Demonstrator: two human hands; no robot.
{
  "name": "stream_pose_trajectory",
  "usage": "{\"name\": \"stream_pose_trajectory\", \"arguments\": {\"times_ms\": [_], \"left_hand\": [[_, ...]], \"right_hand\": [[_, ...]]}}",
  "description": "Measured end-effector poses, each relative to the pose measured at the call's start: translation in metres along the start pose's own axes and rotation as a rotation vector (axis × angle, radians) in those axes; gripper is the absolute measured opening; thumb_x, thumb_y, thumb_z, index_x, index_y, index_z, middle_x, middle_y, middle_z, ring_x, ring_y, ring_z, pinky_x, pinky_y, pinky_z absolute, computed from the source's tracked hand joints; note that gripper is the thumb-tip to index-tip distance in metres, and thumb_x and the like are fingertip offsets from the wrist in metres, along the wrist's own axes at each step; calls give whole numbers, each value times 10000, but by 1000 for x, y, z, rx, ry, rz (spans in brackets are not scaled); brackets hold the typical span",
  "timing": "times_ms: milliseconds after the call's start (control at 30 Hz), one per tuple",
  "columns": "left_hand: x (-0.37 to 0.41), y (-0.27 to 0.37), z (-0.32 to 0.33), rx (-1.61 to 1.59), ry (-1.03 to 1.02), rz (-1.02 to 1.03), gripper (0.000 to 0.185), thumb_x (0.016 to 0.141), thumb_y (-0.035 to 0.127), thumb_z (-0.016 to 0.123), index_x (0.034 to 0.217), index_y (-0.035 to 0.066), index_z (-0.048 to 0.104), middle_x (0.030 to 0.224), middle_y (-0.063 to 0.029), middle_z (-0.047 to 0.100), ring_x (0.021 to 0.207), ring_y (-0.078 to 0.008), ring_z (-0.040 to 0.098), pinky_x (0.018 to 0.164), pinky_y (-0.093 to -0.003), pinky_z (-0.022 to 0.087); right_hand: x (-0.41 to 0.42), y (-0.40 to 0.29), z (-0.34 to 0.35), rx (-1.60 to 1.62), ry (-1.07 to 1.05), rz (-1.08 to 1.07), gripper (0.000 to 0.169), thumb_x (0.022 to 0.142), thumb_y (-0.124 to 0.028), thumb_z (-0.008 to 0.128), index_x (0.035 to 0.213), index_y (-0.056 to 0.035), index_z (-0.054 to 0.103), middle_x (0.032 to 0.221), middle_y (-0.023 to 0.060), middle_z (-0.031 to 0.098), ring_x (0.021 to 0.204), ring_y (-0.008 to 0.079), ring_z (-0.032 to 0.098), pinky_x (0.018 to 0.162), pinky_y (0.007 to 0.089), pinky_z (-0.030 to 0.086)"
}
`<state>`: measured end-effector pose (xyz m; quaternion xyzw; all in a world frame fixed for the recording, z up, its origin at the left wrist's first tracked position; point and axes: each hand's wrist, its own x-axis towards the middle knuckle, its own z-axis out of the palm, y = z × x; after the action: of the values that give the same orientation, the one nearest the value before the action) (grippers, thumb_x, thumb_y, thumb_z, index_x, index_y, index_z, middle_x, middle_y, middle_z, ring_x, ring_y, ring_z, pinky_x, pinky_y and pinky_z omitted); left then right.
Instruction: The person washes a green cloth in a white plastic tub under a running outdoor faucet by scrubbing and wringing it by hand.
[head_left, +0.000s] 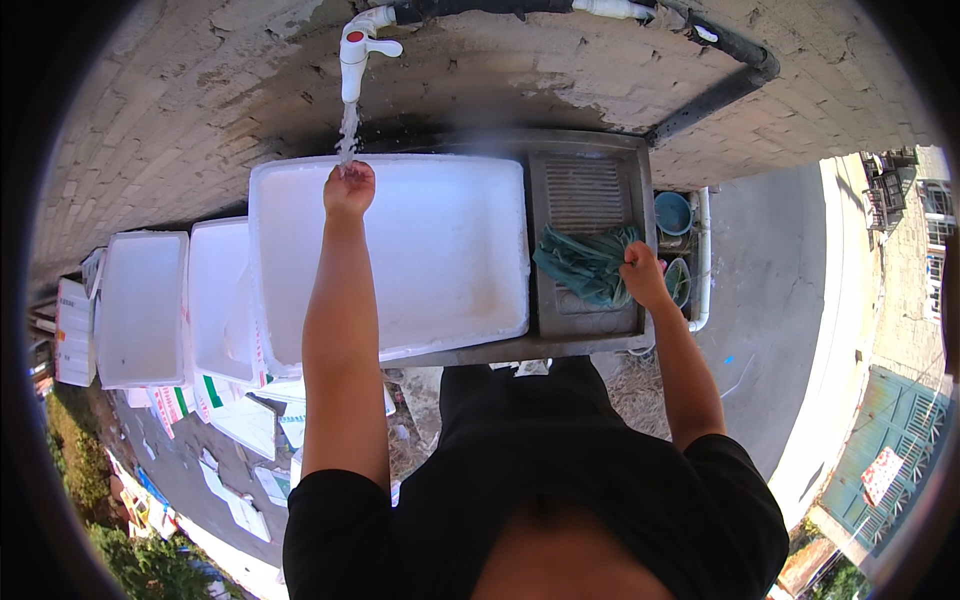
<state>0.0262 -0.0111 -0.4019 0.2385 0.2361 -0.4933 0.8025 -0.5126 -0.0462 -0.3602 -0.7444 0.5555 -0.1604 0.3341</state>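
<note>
Water runs from a white plastic tap (354, 64) with a red mark on it. My left hand (349, 189) is cupped, palm up, in the stream, above the left back rim of a large white foam box (427, 247). The box rests on a stone or concrete sink (589, 341). At the sink's right side my right hand (643, 271) grips the gathered end of a green cloth (577, 262), which lies bunched below the ribbed washboard part (583, 184). What lies inside the left palm besides water cannot be told.
More white foam boxes (146, 307) stand on the left, with foam pieces (240, 424) on the ground. A blue-green basin (673, 213) and a white pipe (703, 259) are right of the sink. A brick wall (480, 82) with a dark pipe (701, 105) rises behind.
</note>
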Motion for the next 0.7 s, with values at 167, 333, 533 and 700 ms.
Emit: {"name": "stream_pose_trajectory", "arguments": {"times_ms": [167,333,533,700], "left_hand": [[-41,-40,21,266,-28,-152,215,921,189,422,863,-3,502,825,-135,593,767,-242,575,675,-335,510],[-124,-149,-11,793,176,-716,735,797,449,635,1271,-16,319,1187,-272,426,1044,-364,492,897,-467,438],[-124,-170,-12,345,-309,-529,379,862,321,553,1088,17,532,1049,-139,590,964,-301,575,875,-462,456],[-136,-144,3,389,-355,-448,257,900,222,472,1108,80,523,1102,-121,574,954,-281,576,857,-439,472]], "right_hand": [[5,-97,-29,321,-135,15,169,671,59,508,775,-42,420,696,43,415,651,142,416,570,279,362],[6,-167,-19,474,-85,-339,179,664,88,481,780,-33,417,774,62,432,707,157,439,643,265,383],[-17,-191,10,312,-282,-561,314,639,101,488,920,-32,450,946,114,453,884,222,475,808,297,396],[18,-166,70,388,-236,-223,687,738,-151,697,1285,-8,306,1285,167,337,1079,255,447,867,343,425]]}}
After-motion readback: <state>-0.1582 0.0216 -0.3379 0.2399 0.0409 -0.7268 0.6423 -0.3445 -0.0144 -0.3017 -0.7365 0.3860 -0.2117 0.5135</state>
